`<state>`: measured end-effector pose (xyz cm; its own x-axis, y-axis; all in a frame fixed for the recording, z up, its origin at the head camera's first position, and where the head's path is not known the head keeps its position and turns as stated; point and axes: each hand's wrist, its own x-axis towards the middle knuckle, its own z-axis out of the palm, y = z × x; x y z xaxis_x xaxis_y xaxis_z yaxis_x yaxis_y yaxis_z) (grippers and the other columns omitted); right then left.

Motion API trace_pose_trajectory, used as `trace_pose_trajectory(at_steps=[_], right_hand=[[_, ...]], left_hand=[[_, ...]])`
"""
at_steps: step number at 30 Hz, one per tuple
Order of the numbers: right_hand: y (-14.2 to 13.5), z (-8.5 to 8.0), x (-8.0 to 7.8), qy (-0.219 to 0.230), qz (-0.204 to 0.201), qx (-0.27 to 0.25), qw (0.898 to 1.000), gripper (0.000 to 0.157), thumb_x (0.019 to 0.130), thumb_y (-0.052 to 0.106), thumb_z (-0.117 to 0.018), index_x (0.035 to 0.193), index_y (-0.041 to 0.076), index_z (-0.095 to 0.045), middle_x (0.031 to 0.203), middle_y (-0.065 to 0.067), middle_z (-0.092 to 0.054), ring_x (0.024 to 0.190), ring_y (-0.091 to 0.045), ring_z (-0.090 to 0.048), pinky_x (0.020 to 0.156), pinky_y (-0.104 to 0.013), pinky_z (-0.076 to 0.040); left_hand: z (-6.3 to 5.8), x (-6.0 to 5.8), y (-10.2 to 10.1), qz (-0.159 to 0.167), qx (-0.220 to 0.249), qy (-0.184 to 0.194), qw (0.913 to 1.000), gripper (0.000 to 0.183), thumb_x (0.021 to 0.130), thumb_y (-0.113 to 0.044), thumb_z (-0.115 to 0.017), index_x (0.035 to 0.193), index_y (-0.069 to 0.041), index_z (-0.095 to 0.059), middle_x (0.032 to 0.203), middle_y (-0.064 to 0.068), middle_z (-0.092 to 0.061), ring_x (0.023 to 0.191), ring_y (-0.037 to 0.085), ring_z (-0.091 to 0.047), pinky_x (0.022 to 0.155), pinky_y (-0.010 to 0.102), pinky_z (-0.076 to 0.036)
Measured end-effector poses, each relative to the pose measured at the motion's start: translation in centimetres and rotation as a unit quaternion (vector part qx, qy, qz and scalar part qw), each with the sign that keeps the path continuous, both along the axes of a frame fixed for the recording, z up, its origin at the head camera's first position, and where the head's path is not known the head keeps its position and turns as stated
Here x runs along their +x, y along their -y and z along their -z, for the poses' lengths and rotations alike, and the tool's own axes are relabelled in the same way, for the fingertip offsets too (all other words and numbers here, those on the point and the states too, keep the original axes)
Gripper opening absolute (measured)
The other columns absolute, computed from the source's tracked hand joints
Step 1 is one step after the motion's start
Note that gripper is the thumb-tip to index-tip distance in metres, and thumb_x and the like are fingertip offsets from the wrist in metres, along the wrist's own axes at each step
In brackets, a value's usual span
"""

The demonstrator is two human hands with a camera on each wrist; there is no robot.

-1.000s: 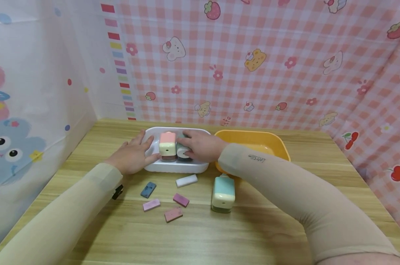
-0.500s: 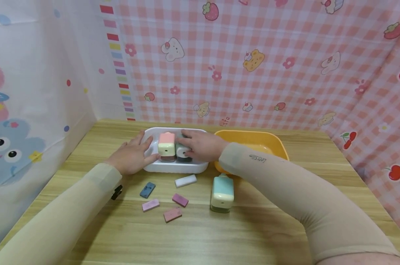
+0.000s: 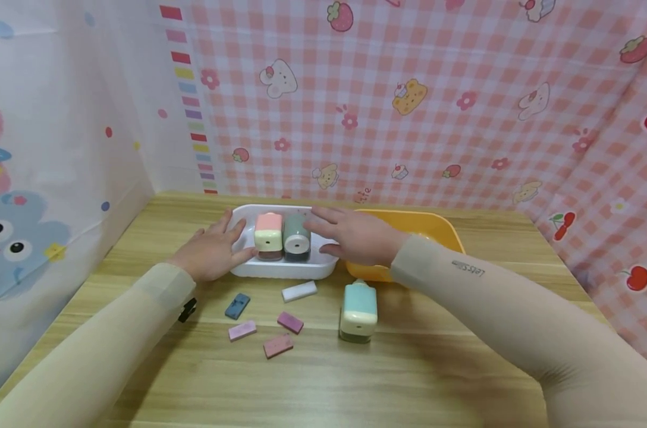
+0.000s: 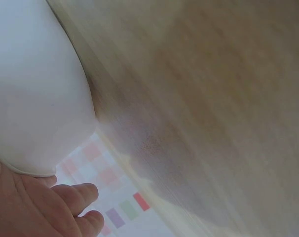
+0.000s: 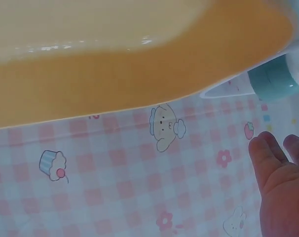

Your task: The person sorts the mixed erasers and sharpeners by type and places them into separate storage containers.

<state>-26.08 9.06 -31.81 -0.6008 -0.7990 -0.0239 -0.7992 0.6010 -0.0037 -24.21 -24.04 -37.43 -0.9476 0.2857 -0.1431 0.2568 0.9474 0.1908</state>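
Note:
In the head view, a white tray (image 3: 280, 272) holds two pencil sharpeners side by side. On its left stands a pink-and-cream sharpener (image 3: 269, 235), and beside it a grey-green one with a white front (image 3: 297, 235). My left hand (image 3: 208, 255) rests against the tray's left end with fingers spread; the left wrist view shows it by the tray wall (image 4: 41, 89). Over the tray's right end is my right hand (image 3: 363, 236), its fingers extended and holding nothing. The fingertips are close to the grey-green sharpener; whether they touch it cannot be told.
A yellow-orange basin (image 3: 441, 226) sits right of the tray, partly behind my right forearm. A teal-and-cream sharpener (image 3: 358, 312) stands in front of it. Nearer lie small blocks: white (image 3: 299, 291), blue (image 3: 238, 305), lilac (image 3: 242, 330), magenta (image 3: 290, 322) and pink (image 3: 278, 346).
My right hand has come off the grey-green sharpener and moved right, so more of that sharpener shows. The left hand stays at the tray's left end.

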Motion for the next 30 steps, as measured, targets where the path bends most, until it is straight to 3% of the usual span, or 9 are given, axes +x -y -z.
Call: trace_pose_trajectory(at_steps=[7,13,17,22,30], right_hand=[[-2.2,-0.3,1.8,0.003,0.014,0.011,1.000,0.060,0.107,0.042,-0.059,0.164,0.031,-0.040,0.175,-0.003,-0.027,0.156,-0.032,-0.039,0.124,-0.050,-0.040],[-3.9,-0.1,3.2,-0.031,-0.017,0.009,0.999,0.060,0.106,0.042,-0.063,0.161,0.026,-0.045,0.170,-0.009,-0.038,0.150,-0.034,-0.048,0.120,-0.050,-0.046],[-4.7,0.1,4.3,-0.047,-0.020,0.009,0.999,0.061,0.103,0.045,-0.066,0.159,0.029,-0.048,0.168,-0.007,-0.042,0.147,-0.032,-0.051,0.116,-0.048,-0.050],[-5.7,0.8,5.7,-0.073,-0.052,-0.017,0.996,0.058,0.102,0.043,-0.069,0.155,0.027,-0.054,0.164,-0.009,-0.048,0.140,-0.033,-0.058,0.110,-0.048,-0.055],[-6.7,1.6,7.4,-0.046,-0.055,-0.009,0.997,0.058,0.103,0.050,-0.064,0.155,0.027,-0.055,0.166,-0.008,-0.046,0.140,-0.031,-0.058,0.109,-0.048,-0.055]], left_hand=[[-0.1,0.1,0.1,-0.001,0.002,0.001,1.0000,0.096,0.104,-0.075,-0.030,0.169,-0.007,-0.013,0.175,0.026,0.005,0.162,0.049,-0.007,0.125,0.075,-0.014],[0.1,0.0,0.2,-0.001,0.000,-0.001,1.0000,0.097,0.103,-0.076,-0.029,0.169,-0.008,-0.013,0.175,0.026,0.004,0.162,0.050,-0.007,0.125,0.075,-0.014],[0.2,0.0,0.2,-0.002,0.003,0.001,1.0000,0.097,0.103,-0.077,-0.028,0.169,-0.008,-0.012,0.175,0.026,0.005,0.161,0.050,-0.007,0.125,0.075,-0.013],[0.2,0.0,0.2,-0.001,0.006,0.001,1.0000,0.097,0.103,-0.077,-0.029,0.169,-0.008,-0.013,0.175,0.026,0.005,0.161,0.050,-0.007,0.125,0.075,-0.013],[0.2,0.0,0.1,0.002,0.003,-0.002,1.0000,0.097,0.103,-0.076,-0.029,0.169,-0.007,-0.013,0.175,0.026,0.005,0.162,0.049,-0.007,0.125,0.075,-0.013]])
